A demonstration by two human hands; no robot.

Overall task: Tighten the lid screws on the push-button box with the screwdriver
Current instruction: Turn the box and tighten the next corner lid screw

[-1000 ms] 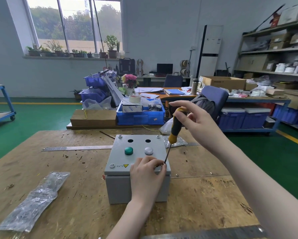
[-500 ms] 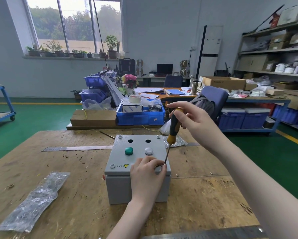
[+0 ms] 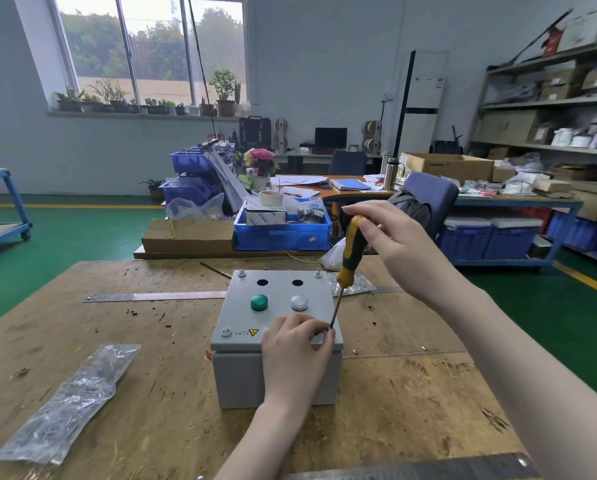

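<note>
Push-button box [image 3: 276, 337] sat mid-table. My left hand [image 3: 295, 355] pinched the screw at its 5 o'clock corner so it stood straight; right hand [image 3: 390, 244] gripped the screwdriver [image 3: 349, 258], tip on it.

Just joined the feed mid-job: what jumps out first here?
The grey push-button box sits mid-table, with a green button and a white button on its lid. The right hand holds a yellow-and-black screwdriver, tip at the near right corner, where the left hand steadies the lid.
</note>
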